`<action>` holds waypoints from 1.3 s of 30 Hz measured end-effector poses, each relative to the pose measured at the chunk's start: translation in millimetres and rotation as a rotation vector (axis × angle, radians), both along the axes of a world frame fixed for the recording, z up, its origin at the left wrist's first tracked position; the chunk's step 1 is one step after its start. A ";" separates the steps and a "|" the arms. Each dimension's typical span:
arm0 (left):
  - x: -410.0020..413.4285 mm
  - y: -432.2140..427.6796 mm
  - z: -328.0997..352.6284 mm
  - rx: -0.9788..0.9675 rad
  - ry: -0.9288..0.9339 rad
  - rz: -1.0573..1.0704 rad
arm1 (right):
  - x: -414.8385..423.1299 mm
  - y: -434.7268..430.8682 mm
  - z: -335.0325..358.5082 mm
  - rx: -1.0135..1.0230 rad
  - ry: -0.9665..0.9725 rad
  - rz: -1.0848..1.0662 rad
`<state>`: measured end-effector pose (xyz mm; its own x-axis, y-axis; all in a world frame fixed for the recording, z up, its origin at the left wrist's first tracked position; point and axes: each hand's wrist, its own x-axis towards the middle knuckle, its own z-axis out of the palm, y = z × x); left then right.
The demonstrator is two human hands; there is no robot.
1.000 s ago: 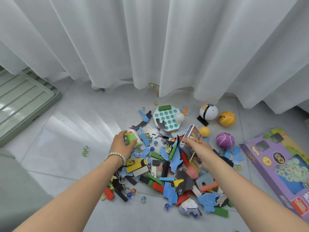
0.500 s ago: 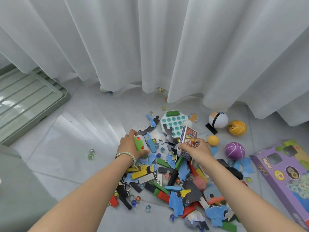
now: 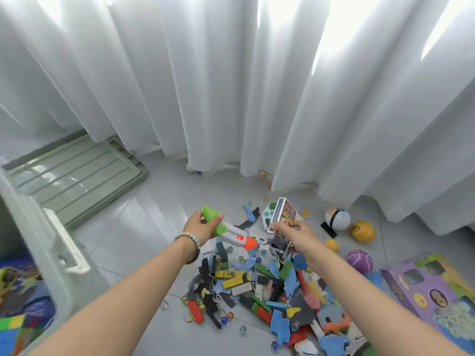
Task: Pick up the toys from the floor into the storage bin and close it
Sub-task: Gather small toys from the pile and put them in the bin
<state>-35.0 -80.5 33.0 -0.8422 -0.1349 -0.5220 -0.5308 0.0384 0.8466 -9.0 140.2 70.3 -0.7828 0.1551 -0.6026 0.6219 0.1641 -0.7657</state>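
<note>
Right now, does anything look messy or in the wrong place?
Yes. A few small glass marbles sit far from the jumbled pile of blocks and puzzle pieces, right at the white curtain's hem, easy to miss. The grey-green plastic lid lies flat on the floor.

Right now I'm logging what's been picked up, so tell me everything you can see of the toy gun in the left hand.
The toy gun looks like plastic: bright green grip, white body with a red spot, orange muzzle. The left hand grips its green end and holds it tilted, muzzle lower and rightward, above the toy pile.
</note>
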 end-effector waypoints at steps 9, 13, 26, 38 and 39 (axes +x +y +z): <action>76.8 -149.9 170.9 0.150 0.147 0.288 | 25.4 -127.9 191.6 0.029 0.152 0.439; 129.6 -243.7 202.8 0.081 0.200 0.457 | 53.3 -221.8 220.3 -0.043 0.151 0.539; 242.2 -390.3 85.4 0.326 -0.043 1.032 | 107.3 -429.3 71.5 -0.160 -0.288 0.573; 215.2 -377.0 81.2 -0.310 -0.160 0.437 | 90.5 -412.7 73.0 0.052 0.047 0.862; 214.0 -372.6 89.1 -0.359 -0.144 0.395 | 90.5 -409.7 81.6 0.072 0.076 0.892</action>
